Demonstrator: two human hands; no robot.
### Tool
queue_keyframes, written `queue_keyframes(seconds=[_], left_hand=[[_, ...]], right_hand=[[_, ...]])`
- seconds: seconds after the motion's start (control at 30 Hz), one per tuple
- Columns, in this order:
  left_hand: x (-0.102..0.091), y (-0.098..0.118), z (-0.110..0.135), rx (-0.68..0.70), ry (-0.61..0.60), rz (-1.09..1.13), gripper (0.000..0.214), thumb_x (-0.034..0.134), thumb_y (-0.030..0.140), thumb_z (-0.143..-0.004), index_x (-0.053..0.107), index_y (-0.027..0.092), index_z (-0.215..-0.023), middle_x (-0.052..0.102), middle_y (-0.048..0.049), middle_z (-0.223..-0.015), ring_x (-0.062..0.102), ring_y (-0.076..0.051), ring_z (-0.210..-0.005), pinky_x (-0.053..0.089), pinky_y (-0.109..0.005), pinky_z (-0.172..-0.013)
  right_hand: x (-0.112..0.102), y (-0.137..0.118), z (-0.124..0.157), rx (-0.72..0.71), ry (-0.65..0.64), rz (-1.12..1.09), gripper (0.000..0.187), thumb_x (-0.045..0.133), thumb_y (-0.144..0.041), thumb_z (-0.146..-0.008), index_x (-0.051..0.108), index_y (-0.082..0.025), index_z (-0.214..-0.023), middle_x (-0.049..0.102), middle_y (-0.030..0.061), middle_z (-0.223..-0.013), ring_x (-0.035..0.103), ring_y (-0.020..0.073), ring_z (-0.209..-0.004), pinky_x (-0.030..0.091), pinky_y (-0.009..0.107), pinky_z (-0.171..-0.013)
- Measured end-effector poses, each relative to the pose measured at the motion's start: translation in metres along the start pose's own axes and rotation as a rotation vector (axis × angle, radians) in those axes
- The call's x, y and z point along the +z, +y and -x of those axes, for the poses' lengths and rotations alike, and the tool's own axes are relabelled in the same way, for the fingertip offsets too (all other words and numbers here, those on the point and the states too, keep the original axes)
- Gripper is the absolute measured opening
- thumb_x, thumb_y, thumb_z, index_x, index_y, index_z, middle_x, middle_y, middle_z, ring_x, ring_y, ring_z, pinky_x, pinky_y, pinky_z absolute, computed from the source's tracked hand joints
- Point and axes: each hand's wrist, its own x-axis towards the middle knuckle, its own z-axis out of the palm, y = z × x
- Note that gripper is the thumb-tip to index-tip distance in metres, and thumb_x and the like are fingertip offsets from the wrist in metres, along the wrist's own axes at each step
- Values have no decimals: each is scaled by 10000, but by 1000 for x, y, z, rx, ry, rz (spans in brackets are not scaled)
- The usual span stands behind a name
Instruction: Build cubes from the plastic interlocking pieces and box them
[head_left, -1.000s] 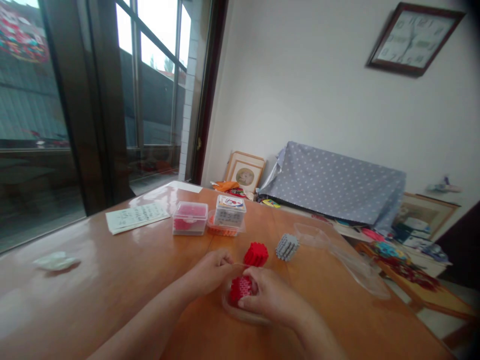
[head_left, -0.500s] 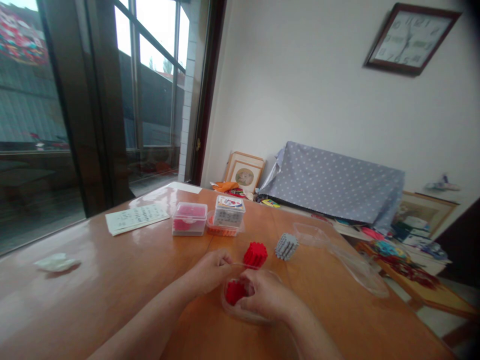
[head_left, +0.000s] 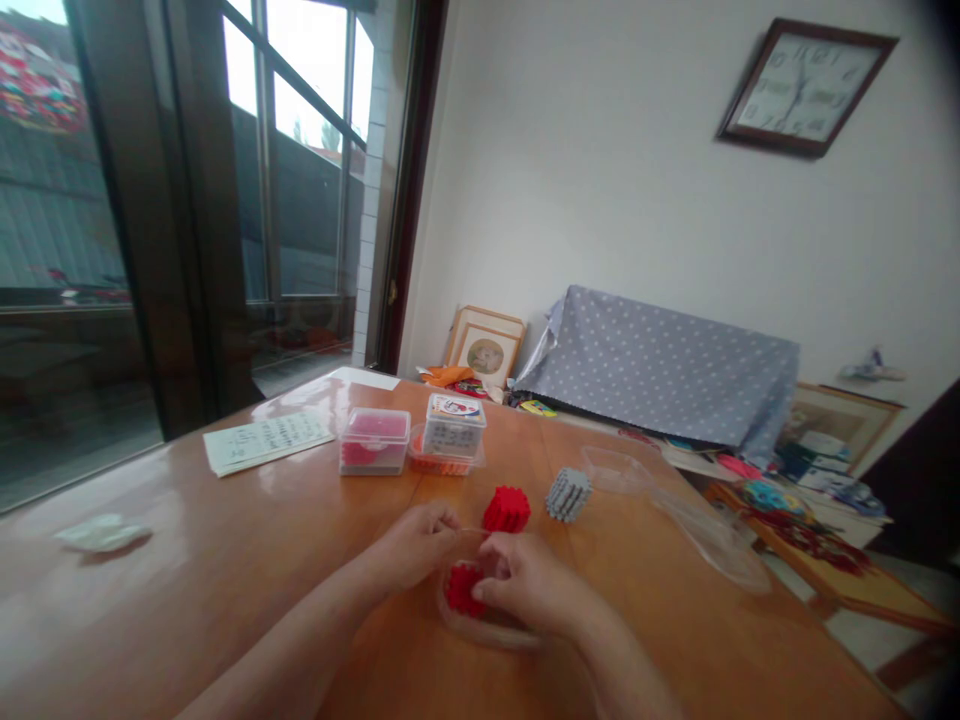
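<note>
My left hand (head_left: pixel 416 545) is closed in a pinch on the rim of a round clear plastic container (head_left: pixel 480 632) on the wooden table (head_left: pixel 225 560). My right hand (head_left: pixel 525 585) reaches into that container with its fingers closed on a red bristly block cluster (head_left: pixel 461 588). Just behind the hands a second red block cluster (head_left: pixel 506 509) sits on the table. A grey block cluster (head_left: pixel 568 493) lies to its right.
A clear box with red pieces (head_left: pixel 373 440) and a labelled box stacked on an orange one (head_left: pixel 450 432) stand further back. A printed sheet (head_left: pixel 266 438), a crumpled tissue (head_left: pixel 101 533) and a clear lid (head_left: pixel 675 505) lie around. The table's right edge drops to cluttered floor.
The red cluster under my right hand has sunk lower into the clear container and shifted slightly left. My left hand has kept its pinch on the rim.
</note>
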Motion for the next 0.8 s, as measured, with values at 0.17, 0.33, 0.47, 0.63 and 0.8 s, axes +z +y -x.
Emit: queue_keyframes(seconds=[0.17, 0.33, 0.47, 0.63, 0.8], left_hand=[[-2, -2, -3, 37, 33, -12, 174, 533, 312, -784, 610, 165, -838, 558, 31, -699, 480, -129, -634, 301, -243, -554], [-4, -1, -4, 40, 60, -67, 160, 506, 279, -768, 610, 167, -818, 572, 23, -703, 497, -143, -654, 303, -255, -572], [-5, -1, -4, 59, 56, -63, 170, 506, 297, -777, 610, 170, -819, 591, 15, -730, 515, -154, -684, 323, -258, -591], [-5, -6, -6, 79, 58, -71, 177, 507, 296, -793, 615, 162, -836, 604, 6, -760, 528, -158, -708, 337, -261, -607], [-4, -9, -7, 81, 51, -86, 170, 507, 289, -793, 614, 163, -831, 597, 9, -749, 517, -153, -691, 326, -260, -589]], right_hand=[[-35, 16, -5, -99, 214, -280, 269, 660, -406, -821, 673, -198, -990, 586, -31, -706, 530, 131, -645, 389, 241, -596], [-51, 38, -24, -107, 457, -202, 463, 656, -427, -807, 619, -188, -1201, 676, 70, -1036, 629, 214, -943, 496, 345, -865], [-38, 45, -39, -111, 465, -7, 617, 695, -418, -767, 567, -188, -1326, 605, 118, -1319, 567, 263, -1208, 422, 415, -1053], [-25, 46, -47, -109, 464, 134, 747, 710, -413, -758, 477, -205, -1436, 537, 117, -1429, 488, 269, -1323, 350, 424, -1126], [-20, 55, -55, -121, 487, 131, 756, 703, -404, -763, 455, -224, -1454, 541, 109, -1431, 491, 267, -1325, 356, 428, -1121]])
